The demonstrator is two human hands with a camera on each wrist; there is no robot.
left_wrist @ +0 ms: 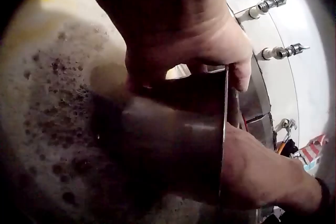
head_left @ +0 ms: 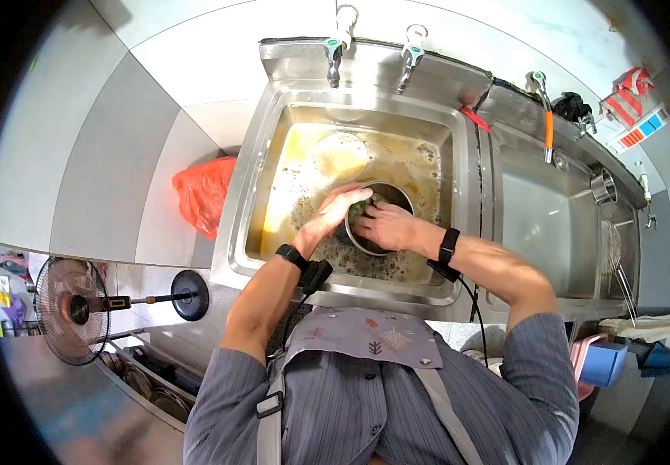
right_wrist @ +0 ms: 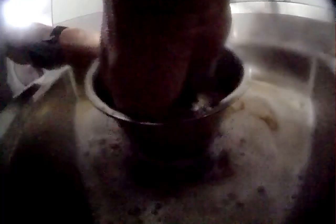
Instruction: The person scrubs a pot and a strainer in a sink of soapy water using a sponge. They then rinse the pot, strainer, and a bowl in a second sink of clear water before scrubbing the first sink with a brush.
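A round metal pot [head_left: 395,191] stands tilted in the foamy water of the left sink [head_left: 277,167]. My left hand [head_left: 333,212] grips its rim on the left, the thumb and fingers on either side of the wall, as the left wrist view shows at the hand [left_wrist: 194,43] and pot [left_wrist: 178,140]. My right hand [head_left: 387,226] reaches down inside the pot, its fingers beside a small green item [head_left: 359,208]. In the right wrist view the right hand [right_wrist: 157,66] is dark within the pot's rim [right_wrist: 170,123]; its fingertips are hidden.
A pale round shape [head_left: 340,156] lies in the water behind the pot. Two taps [head_left: 334,58] rise behind this sink. At the right is a second sink [head_left: 540,225] with a metal cup [head_left: 604,187] and a wire whisk [head_left: 612,248]. A red bag [head_left: 204,194] hangs at the left.
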